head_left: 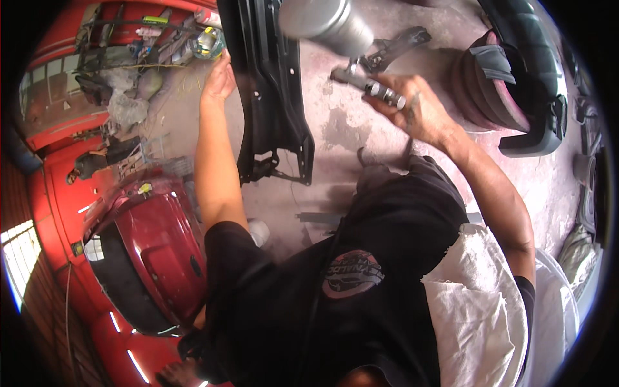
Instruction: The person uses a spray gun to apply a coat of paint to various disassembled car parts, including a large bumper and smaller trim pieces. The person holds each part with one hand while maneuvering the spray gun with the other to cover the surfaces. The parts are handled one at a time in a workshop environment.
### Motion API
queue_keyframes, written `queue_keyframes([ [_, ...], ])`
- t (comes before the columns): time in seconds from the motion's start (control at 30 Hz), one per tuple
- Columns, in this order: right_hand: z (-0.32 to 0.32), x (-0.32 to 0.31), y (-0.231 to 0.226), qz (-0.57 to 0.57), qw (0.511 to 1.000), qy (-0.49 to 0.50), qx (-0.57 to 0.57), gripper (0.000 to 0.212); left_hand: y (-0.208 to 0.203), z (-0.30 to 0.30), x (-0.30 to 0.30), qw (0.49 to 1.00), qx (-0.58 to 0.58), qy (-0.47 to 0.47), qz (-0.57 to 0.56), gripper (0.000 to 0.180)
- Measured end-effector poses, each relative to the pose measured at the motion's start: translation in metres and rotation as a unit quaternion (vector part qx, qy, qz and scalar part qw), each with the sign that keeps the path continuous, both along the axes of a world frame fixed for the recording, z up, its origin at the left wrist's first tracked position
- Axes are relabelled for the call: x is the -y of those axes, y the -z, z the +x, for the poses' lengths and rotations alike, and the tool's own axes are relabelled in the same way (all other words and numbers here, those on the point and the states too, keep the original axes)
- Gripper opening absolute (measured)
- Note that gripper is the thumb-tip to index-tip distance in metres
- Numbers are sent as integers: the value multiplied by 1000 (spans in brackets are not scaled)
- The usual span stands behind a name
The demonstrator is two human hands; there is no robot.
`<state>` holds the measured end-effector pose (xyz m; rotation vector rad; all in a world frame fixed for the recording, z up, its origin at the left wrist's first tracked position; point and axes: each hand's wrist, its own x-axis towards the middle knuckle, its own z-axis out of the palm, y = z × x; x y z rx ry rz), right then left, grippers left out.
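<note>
My right hand [412, 106] grips a spray gun [371, 87] with a grey metal cup [325, 24] on top; the cup is smeared by motion. In front of me stands a long black car panel [274, 84] with holes and cut-outs along it. My left arm is stretched out, and my left hand [219, 80] is closed at the panel's left edge, its fingertips partly hidden there. Right by those fingers shows a round yellow and green item [207, 42]; whether I touch it cannot be told.
On the right, a black bumper [532, 77] curves around a stack of reddish round rims [487, 90]. A dark part [403, 46] lies on the floor beyond the gun. At left stand a cluttered bench [58, 122] and a dark red car tailgate [158, 248]. Another person [97, 161] is in the background.
</note>
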<state>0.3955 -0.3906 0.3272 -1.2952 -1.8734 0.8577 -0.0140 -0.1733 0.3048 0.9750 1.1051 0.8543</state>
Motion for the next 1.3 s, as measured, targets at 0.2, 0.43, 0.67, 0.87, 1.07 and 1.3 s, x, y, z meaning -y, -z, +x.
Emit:
queue_keyframes([
  [0.2, -7, 61, 72, -161, 966, -184, 87, 35, -16, -14, -35, 999, 25, -6, 48, 44],
  [0.43, 5, 82, 101, -186, 957, -206, 89, 39, -43, -46, -46, 989, -9, -123, 84, 51],
  [0.67, 19, 70, 81, -206, 976, 72, 8, 33, -58, -40, -57, 966, 13, -209, 149, 50],
  [0.87, 32, 68, 90, -154, 983, 97, 6, 28, -46, -68, -85, 971, 49, -204, 113, 53],
  [1.07, 29, 84, 82, -177, 981, 80, -7, 32, -8, 10, -78, 932, 189, -250, 180, 52],
  [1.3, 28, 77, 88, -97, 989, 105, -45, 23, -31, 63, -63, 897, 287, -241, 233, 39],
])
